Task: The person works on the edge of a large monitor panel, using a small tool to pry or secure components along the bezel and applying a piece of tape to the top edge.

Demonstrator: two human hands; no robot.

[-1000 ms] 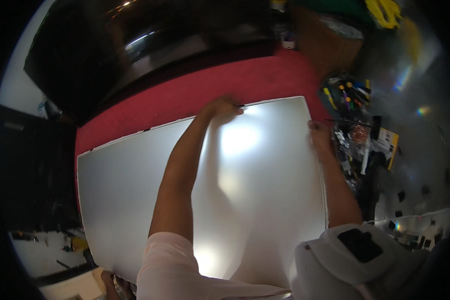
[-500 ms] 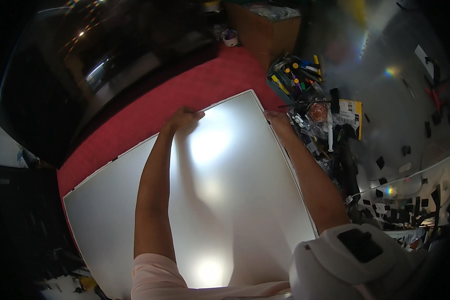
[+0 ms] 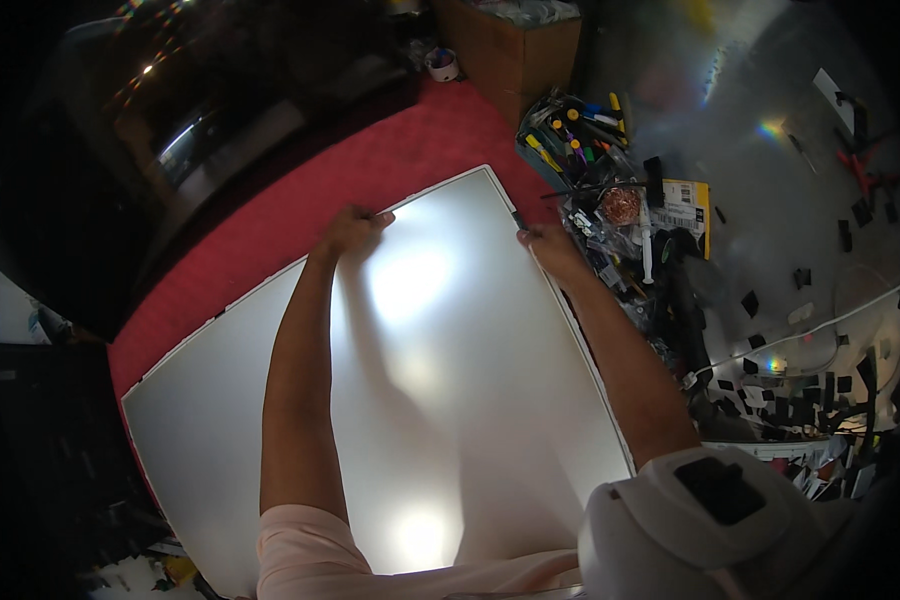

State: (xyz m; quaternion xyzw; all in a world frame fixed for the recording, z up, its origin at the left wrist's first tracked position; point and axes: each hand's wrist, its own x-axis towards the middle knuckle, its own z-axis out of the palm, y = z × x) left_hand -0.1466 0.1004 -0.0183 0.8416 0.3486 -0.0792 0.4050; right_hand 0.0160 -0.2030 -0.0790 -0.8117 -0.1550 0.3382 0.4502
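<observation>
A large, thin white panel [image 3: 490, 400] with a pale rim lies in front of me, with bright glare spots on its smooth face. My left hand [image 3: 355, 232] is closed over its far edge, thumb on the face and the other fingers mostly hidden beyond the rim. At the right edge, a little below the far right corner, my right hand [image 3: 555, 250] pinches the rim with the thumb on top; its other fingers are partly hidden. A short dark strip [image 3: 517, 219] shows on the rim just above the right thumb.
Red cloth [image 3: 370, 170] lies under and beyond the panel. A big dark screen [image 3: 200, 170] stands at the far left. On the right are a bin of pens and tools [image 3: 570, 135], copper wire [image 3: 622, 206], a syringe [image 3: 647, 245], red pliers [image 3: 865, 180] and a cardboard box [image 3: 510, 55].
My right hand has slid a little down the right edge, away from the corner, uncovering the dark strip. The left hand keeps its place on the panel. The whole view has shifted slightly.
</observation>
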